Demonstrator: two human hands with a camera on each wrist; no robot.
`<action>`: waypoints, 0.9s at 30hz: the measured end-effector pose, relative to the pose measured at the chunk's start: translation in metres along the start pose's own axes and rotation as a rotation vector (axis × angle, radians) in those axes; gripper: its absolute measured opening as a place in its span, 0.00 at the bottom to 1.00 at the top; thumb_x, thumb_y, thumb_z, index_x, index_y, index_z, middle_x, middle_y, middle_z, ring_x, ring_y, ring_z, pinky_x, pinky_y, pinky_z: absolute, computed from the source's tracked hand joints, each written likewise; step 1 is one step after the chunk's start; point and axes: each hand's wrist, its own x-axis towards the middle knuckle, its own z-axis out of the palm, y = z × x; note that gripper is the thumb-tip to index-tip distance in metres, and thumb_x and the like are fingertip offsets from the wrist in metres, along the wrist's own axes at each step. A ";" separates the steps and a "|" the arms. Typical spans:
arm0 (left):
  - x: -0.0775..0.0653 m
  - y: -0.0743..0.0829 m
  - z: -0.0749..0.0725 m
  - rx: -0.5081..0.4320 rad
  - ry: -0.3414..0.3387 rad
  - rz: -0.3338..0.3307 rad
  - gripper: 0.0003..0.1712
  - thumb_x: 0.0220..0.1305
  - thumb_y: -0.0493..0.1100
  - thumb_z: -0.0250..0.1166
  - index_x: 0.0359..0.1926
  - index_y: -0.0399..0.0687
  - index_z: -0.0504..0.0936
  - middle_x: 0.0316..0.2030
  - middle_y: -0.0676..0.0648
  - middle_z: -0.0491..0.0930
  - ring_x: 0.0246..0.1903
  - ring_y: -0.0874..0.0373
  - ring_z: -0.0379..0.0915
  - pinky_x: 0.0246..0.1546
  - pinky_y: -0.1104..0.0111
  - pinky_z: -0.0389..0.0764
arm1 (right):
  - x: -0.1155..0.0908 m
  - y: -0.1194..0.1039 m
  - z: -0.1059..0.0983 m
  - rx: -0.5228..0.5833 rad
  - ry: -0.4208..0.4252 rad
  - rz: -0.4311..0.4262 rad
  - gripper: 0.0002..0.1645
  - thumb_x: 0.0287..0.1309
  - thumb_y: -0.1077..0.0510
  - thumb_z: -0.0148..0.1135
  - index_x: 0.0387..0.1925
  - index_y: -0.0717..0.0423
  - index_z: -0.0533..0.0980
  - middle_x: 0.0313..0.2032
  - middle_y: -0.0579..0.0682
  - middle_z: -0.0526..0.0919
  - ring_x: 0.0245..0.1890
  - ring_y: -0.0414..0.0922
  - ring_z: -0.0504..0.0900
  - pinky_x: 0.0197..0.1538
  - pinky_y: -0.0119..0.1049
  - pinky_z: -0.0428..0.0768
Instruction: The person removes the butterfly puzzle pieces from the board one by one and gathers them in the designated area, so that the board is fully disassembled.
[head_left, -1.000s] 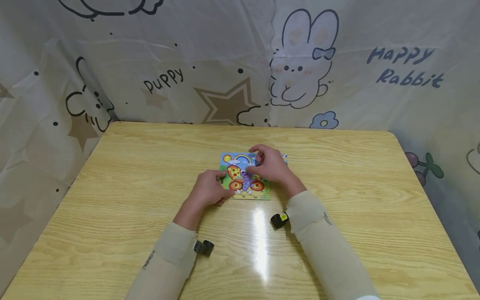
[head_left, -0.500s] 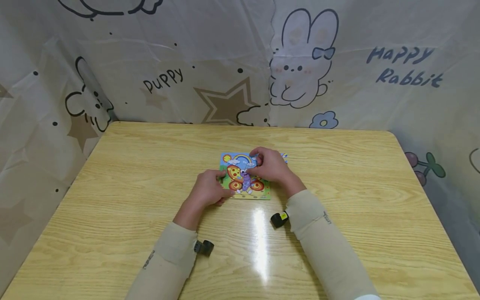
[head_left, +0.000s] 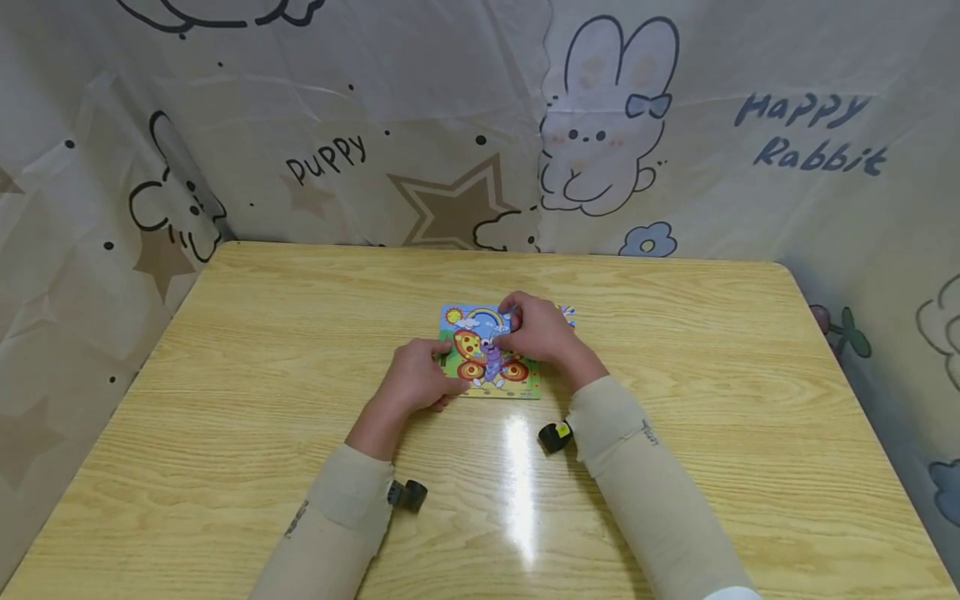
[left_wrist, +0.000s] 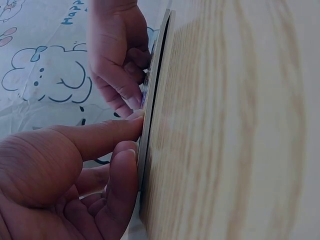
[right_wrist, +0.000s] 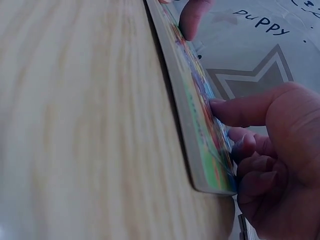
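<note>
A butterfly puzzle board (head_left: 472, 321) lies on the table, showing a sun, a rainbow and a purple-bodied butterfly. At its left edge, my left hand (head_left: 423, 375) grips the board, the thumb over the near left corner and a finger on the left side. My right hand (head_left: 543, 329) is bent over the upper right wing, hiding most of that part. In the right wrist view, the right hand (right_wrist: 280, 150) has its thumb tip on the red wing piece (right_wrist: 216, 127), with its other fingers curled along the board's far side.
A blue and white striped edge (head_left: 570, 316) shows behind my right hand; what it belongs to is hidden. The wooden table (head_left: 300, 333) meets a printed cloth (head_left: 450, 125) at its back edge. A small black camera sits at each wrist.
Both hands stay almost in place on the puzzle board. The right forearm has shifted very slightly to the left; the head view has moved a little.
</note>
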 end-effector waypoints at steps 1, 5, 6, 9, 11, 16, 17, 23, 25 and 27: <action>0.000 0.000 0.000 -0.003 0.000 -0.001 0.42 0.53 0.36 0.78 0.69 0.37 0.72 0.16 0.42 0.77 0.12 0.56 0.73 0.16 0.67 0.78 | 0.000 -0.001 0.000 0.000 0.002 0.002 0.25 0.54 0.52 0.76 0.50 0.54 0.75 0.29 0.50 0.75 0.27 0.46 0.73 0.34 0.39 0.72; 0.000 0.001 0.000 -0.007 -0.003 0.001 0.42 0.53 0.36 0.78 0.69 0.37 0.72 0.16 0.42 0.77 0.11 0.55 0.73 0.16 0.67 0.78 | -0.001 -0.004 -0.002 0.005 0.008 0.011 0.25 0.54 0.54 0.76 0.51 0.55 0.75 0.29 0.50 0.75 0.27 0.46 0.72 0.34 0.39 0.72; 0.000 0.001 0.000 -0.007 -0.002 -0.001 0.42 0.53 0.36 0.78 0.69 0.37 0.72 0.16 0.42 0.77 0.11 0.55 0.73 0.16 0.67 0.78 | -0.001 -0.004 -0.002 0.007 0.010 0.013 0.25 0.54 0.55 0.76 0.51 0.55 0.75 0.29 0.50 0.74 0.27 0.46 0.72 0.34 0.39 0.71; -0.001 0.002 0.000 -0.006 -0.001 -0.005 0.42 0.53 0.36 0.78 0.69 0.37 0.72 0.16 0.42 0.77 0.12 0.55 0.73 0.16 0.67 0.78 | -0.001 -0.005 -0.003 0.014 0.014 0.021 0.26 0.54 0.55 0.76 0.51 0.55 0.74 0.29 0.50 0.74 0.28 0.46 0.72 0.35 0.39 0.71; -0.001 0.002 0.000 -0.007 -0.001 -0.010 0.42 0.53 0.36 0.78 0.69 0.37 0.72 0.16 0.42 0.77 0.12 0.55 0.73 0.17 0.67 0.78 | -0.001 -0.005 -0.003 0.020 0.016 0.025 0.27 0.53 0.55 0.77 0.51 0.55 0.74 0.29 0.50 0.74 0.28 0.46 0.72 0.35 0.39 0.71; 0.000 0.001 0.000 -0.010 -0.006 -0.010 0.43 0.53 0.36 0.78 0.69 0.38 0.71 0.16 0.42 0.77 0.12 0.56 0.73 0.16 0.67 0.78 | -0.001 -0.004 -0.002 0.031 0.030 0.020 0.28 0.52 0.56 0.78 0.51 0.53 0.72 0.29 0.50 0.72 0.28 0.46 0.71 0.36 0.40 0.70; 0.000 0.001 0.001 -0.007 -0.006 -0.008 0.43 0.53 0.36 0.78 0.69 0.37 0.71 0.16 0.42 0.77 0.11 0.56 0.73 0.16 0.67 0.78 | -0.001 -0.004 -0.002 0.032 0.032 0.017 0.28 0.52 0.56 0.78 0.51 0.53 0.72 0.29 0.49 0.72 0.28 0.46 0.70 0.36 0.40 0.70; 0.001 0.000 0.001 0.004 -0.007 -0.014 0.43 0.54 0.37 0.78 0.69 0.38 0.71 0.16 0.43 0.77 0.11 0.56 0.72 0.16 0.68 0.76 | -0.002 -0.004 -0.001 0.048 0.032 0.030 0.27 0.52 0.56 0.78 0.50 0.51 0.72 0.30 0.50 0.71 0.29 0.47 0.70 0.37 0.40 0.69; 0.001 0.000 0.000 0.001 -0.009 -0.018 0.42 0.54 0.37 0.78 0.69 0.38 0.71 0.16 0.42 0.77 0.11 0.56 0.72 0.16 0.68 0.76 | -0.002 -0.004 -0.001 0.052 0.031 0.040 0.27 0.52 0.56 0.78 0.50 0.51 0.72 0.30 0.50 0.71 0.29 0.47 0.70 0.37 0.40 0.69; 0.000 0.000 0.000 -0.003 -0.011 -0.017 0.42 0.54 0.37 0.78 0.69 0.38 0.71 0.16 0.42 0.77 0.11 0.56 0.72 0.16 0.68 0.77 | -0.002 -0.004 -0.001 0.054 0.032 0.045 0.27 0.52 0.56 0.78 0.50 0.51 0.72 0.30 0.50 0.71 0.29 0.47 0.70 0.37 0.40 0.69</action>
